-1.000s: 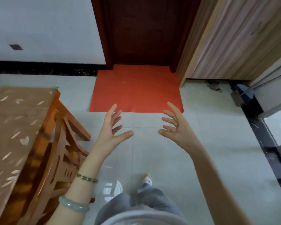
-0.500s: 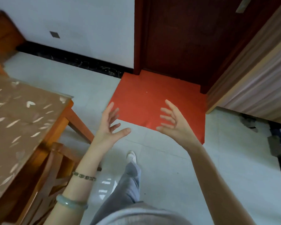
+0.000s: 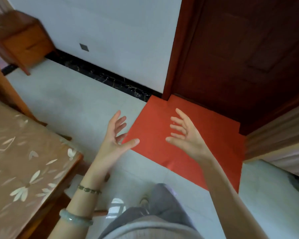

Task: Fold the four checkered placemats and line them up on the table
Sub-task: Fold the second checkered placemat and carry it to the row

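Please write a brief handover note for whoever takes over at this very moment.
Left hand: open, holds nothing, raised in front of the body.
Right hand: open, holds nothing, raised over the red mat by the door.
Things: only a corner of the table shows, at the left, under a flowered cloth. No placemats are in view.
Done: nothing that this view can confirm.
Left: find the four placemats, fold each and line them up on the table.

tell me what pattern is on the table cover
Brown table cover with pale flower and leaf shapes, seen in the head view.
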